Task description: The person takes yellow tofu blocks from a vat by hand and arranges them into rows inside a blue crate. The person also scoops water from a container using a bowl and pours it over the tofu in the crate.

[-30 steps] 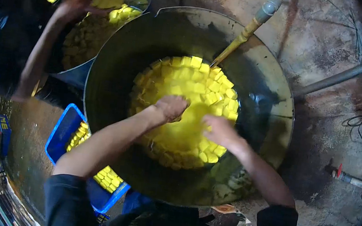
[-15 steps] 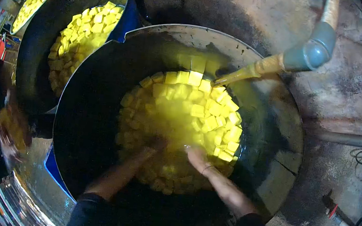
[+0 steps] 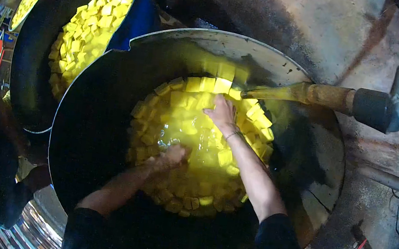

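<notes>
A large round vat point(image 3: 95, 62) holds yellowish liquid with many yellow blocks point(image 3: 222, 86) in it, most of them gathered along the far and right sides. My right hand point(image 3: 222, 113) is over the blocks near the far side, its thumb apart from the fingers and nothing visibly gripped; its fingertips are at the blocks. Lower and to the left, my left hand point(image 3: 173, 157) is at the surface of the liquid, blurred, with its fingers hard to make out. A dark band circles my right wrist.
A pipe point(image 3: 332, 97) with a grey elbow reaches over the vat's right rim, its end near the blocks. A second vat point(image 3: 33, 54) with yellow blocks stands at the upper left. Another person's arm point(image 3: 14, 131) is at the left edge. Stained concrete floor point(image 3: 367, 215) lies to the right.
My right hand has moved up and away to the far blocks. My left hand has come up from the cloudy liquid. The liquid's surface now ripples, and the view has shifted slightly.
</notes>
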Motion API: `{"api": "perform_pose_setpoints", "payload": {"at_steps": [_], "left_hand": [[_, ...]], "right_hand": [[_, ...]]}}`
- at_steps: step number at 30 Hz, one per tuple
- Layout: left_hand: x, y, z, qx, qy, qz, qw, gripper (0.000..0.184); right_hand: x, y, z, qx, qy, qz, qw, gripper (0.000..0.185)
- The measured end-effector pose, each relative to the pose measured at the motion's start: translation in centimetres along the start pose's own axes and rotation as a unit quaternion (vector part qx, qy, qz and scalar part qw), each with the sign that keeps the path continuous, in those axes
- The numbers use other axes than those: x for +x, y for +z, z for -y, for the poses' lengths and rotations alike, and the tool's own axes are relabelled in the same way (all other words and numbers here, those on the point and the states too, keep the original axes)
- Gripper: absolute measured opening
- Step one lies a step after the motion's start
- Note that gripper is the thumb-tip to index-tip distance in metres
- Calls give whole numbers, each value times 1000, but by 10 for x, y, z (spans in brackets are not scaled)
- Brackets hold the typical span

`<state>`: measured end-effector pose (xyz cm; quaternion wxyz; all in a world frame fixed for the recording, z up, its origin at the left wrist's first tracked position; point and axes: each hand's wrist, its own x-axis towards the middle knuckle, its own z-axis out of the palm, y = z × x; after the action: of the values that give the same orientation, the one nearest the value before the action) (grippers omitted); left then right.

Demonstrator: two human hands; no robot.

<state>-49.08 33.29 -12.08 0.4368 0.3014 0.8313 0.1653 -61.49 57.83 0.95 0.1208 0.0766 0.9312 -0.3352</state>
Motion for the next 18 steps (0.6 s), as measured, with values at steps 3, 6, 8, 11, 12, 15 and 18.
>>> {"api": "perform_pose_setpoints", "payload": {"at_steps": [3,6,8,11,12,15,18], "left_hand": [[-3,-104,-48,82,58,-40,994,30],[10,-111,-60,101,71,-191,974,29],[38,-75,-31,140,29,-284,948,28],[74,-31,27,-554,45,-56,830,40],[78,-33,25,-667,40,-2,744,43],[45,-79,-19,-383,89,-68,917,41],[12,-97,-51,-443,142,-199,863,40]], "right_hand": [[16,53,-15,-96,40,-60,993,54],[16,51,5,-124,137,-14,983,57],[14,47,-1,-111,165,15,980,41],[14,43,-38,295,60,-23,953,43],[2,32,-45,268,63,2,961,38],[-30,-17,-44,136,17,125,983,55],[-76,-59,-2,265,92,146,949,34]]}}
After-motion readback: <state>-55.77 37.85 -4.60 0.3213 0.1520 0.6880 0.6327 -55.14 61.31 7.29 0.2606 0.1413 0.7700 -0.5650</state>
